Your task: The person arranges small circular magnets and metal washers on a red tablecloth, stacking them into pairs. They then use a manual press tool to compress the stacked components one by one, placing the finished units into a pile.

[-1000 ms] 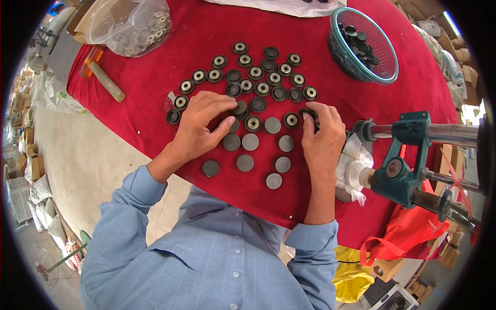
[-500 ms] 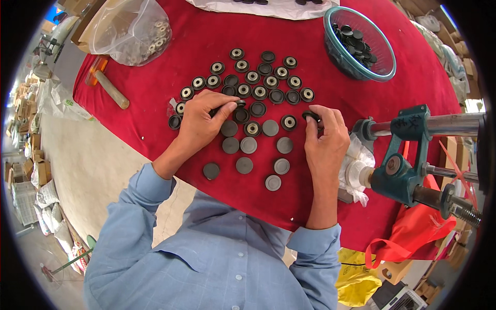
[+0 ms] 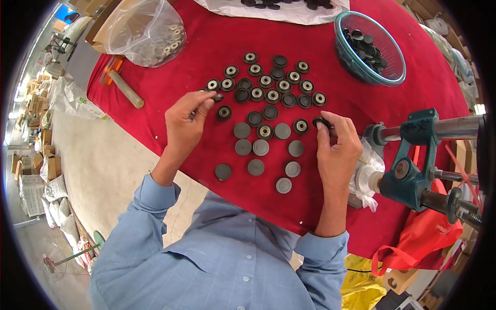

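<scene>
Over the left end of the spread of black round caps, my left hand [image 3: 184, 121] pinches a small dark round piece [image 3: 218, 97]. Its fingers partly hide that piece and the caps beneath. My right hand [image 3: 339, 147] grips a black round cap [image 3: 321, 123] between thumb and fingers, right of the spread. Many of the upturned caps hold a metal ring bearing, such as the bearing [image 3: 300, 125] nearest my right hand. Others are hollow, such as the open cap [image 3: 270, 112]. Closer to me, several grey discs [image 3: 256, 167] lie flat on the red cloth [image 3: 206, 39].
A teal-rimmed bowl [image 3: 401, 77] of black caps stands at far right. A clear bag [image 3: 137, 39] of bearings and an orange-headed hammer [image 3: 125, 89] lie at far left. A green metal press [image 3: 408, 175] stands beside my right forearm. White sheeting [image 3: 227, 9] bears more black pieces.
My left hand has moved left, away from the middle caps, uncovering a cap with a bearing. My right hand stays in nearly the same place with its cap. The whole view has shifted slightly.
</scene>
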Tool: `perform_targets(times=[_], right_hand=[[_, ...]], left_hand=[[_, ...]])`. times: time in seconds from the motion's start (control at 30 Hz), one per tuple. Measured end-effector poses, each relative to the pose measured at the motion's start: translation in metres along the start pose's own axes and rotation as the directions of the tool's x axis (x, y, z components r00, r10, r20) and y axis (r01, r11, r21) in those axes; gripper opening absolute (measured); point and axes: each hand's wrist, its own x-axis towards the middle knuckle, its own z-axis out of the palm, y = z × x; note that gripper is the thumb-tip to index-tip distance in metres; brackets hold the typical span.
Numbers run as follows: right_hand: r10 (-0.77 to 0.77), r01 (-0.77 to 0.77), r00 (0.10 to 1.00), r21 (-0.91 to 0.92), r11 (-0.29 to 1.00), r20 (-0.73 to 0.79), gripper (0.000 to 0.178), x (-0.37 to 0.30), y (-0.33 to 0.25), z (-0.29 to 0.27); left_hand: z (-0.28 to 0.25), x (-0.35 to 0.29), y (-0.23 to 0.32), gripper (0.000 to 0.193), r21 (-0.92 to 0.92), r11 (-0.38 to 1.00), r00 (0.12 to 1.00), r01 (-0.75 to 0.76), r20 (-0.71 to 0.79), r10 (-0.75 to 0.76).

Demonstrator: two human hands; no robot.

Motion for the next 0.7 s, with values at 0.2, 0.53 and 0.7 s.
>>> perform_targets(times=[0.2, 0.53, 0.7], right_hand=[[0.030, -0.031, 0.999, 0.041, 0.999, 0.019, 0.023, -0.001, -0.002, 0.001], [0.187, -0.184, 0.982, 0.107, 0.977, -0.023, 0.022, 0.001, 0.003, -0.005], [-0.170, 0.169, 0.985, -0.022, 0.985, -0.019, 0.019, -0.006, 0.004, 0.011]], left_hand=[[0.008, -0.021, -0.002, 0.024, 0.219, 0.953, 0.976, -0.208, 0.116, 0.186], [-0.003, -0.032, 0.008, 0.037, 0.370, 0.860, 0.928, -0.352, 0.261, 0.267], [-0.005, -0.041, 0.010, 0.038, 0.427, 0.832, 0.924, -0.355, 0.297, 0.242]])
